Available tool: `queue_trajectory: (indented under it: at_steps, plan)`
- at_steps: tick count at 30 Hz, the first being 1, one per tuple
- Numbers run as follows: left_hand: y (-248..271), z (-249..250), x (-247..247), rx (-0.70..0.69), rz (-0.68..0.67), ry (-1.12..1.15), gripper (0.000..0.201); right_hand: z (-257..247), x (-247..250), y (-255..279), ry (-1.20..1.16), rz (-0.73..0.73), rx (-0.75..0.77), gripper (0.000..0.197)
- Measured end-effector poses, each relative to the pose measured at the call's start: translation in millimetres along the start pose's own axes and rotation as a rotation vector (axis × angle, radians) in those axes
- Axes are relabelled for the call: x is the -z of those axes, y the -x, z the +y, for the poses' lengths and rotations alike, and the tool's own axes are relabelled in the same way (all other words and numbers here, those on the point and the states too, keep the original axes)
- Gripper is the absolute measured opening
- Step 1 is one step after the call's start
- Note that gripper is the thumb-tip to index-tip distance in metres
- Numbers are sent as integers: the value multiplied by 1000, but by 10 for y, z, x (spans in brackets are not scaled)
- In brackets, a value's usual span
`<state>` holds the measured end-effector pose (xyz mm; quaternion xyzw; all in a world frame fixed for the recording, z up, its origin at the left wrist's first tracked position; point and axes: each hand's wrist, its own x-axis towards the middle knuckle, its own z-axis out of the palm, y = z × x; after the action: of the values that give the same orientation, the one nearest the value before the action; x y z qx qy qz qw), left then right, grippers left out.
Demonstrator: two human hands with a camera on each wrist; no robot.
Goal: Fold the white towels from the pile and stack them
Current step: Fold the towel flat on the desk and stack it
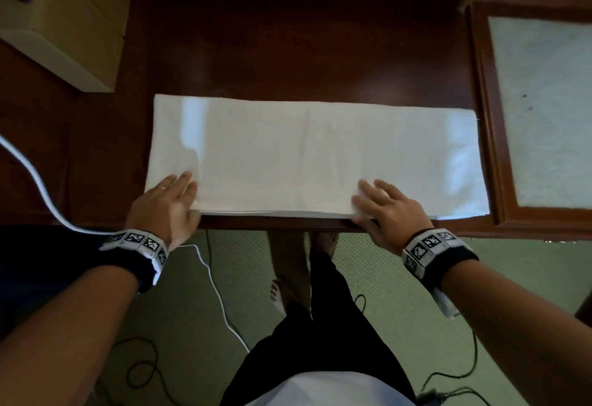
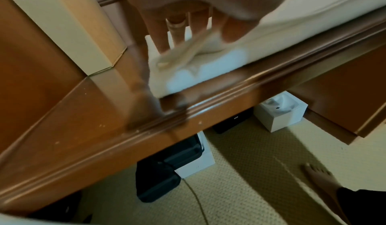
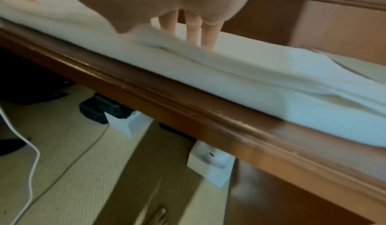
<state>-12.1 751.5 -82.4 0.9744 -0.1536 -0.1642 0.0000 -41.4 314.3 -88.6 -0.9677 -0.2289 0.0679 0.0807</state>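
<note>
My shirt front and dark trousers sit closest, at six o'clock in the head view, with my bare feet on the pale green carpet (image 1: 400,293) below the table edge. My forearms reach up from the lower corners, each wrist wrapped in a black band with checkered markers.

My left hand (image 1: 166,204) lies flat at the white towel's (image 1: 320,155) near left corner, fingers straight and spread on the cloth, gripping nothing. My right hand (image 1: 389,210) is likewise flat and relaxed, fingers extended across the near edge at about five o'clock of the towel's centre, thumb at the table's lip; the right wrist view shows the fingertips (image 3: 208,41) pressing down on the fabric.

The towel is folded into a long rectangle, lying lengthwise along the near edge of the dark, glossy wooden table (image 1: 288,53), several layers showing at the front edge.

At ten o'clock a beige cardboard box (image 1: 61,24) stands on the tabletop. At two to three o'clock is a wood-framed panel (image 1: 483,117) with a pale inset. A white cable (image 1: 32,168) trails off at nine o'clock, and thin black cords loop over the carpet. Under the table, the wrist views show small white boxes (image 2: 279,113) and a dark case (image 2: 156,179).
</note>
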Motion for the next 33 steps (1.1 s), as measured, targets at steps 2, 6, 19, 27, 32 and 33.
queue_trajectory:
  at_steps: [2,6,19,27,32,33]
  plan:
    - [-49,78,40,-40,67,55,57,-37,12,-51,-102,5,-151,51]
    - [-365,526,101,-54,14,69,70,-166,-130,-130,-90,-185,-470,63]
    - [-497,554,-2,251,-31,126,74,-290,38,-336,-85,-234,-525,68]
    - [-808,1458,-223,148,-90,96,77,257,-175,-161,-75,-278,-419,64]
    - [-841,1544,-187,187,-130,85,87,1167,82,598,-44,-287,-638,64]
    - [-858,1599,-145,195,-127,97,88,1230,111,579,-43,-276,-665,66]
